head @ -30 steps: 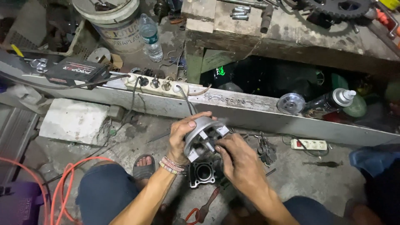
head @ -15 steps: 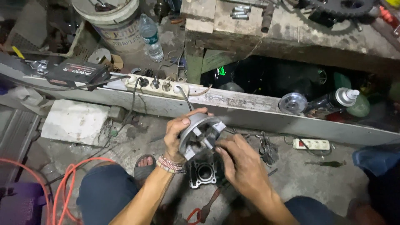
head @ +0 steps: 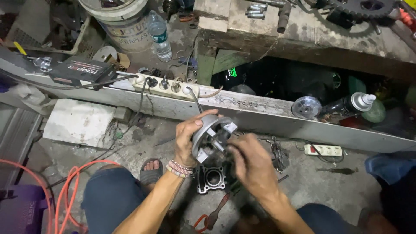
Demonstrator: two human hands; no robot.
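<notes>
Cupping a round metal part [head: 211,136] from behind, the left hand [head: 187,138] holds it in the air above the floor [head: 303,182], fingers curled over its rim at the top and thumb low on the near side; the right hand [head: 249,160] is closed on the part's centre from the front, fingertips pinched on something there that the hand hides; directly below, an engine cylinder [head: 211,177] lies on the floor between the knees, with pliers [head: 214,214] nearer the body and a white power strip [head: 323,150] well to the right; the part looks like cast metal, so likely stiff, fairly heavy for its bulk and not fragile, though possibly greasy and slippery; the rim seems the surest hold, since the centre offers only small edges.
</notes>
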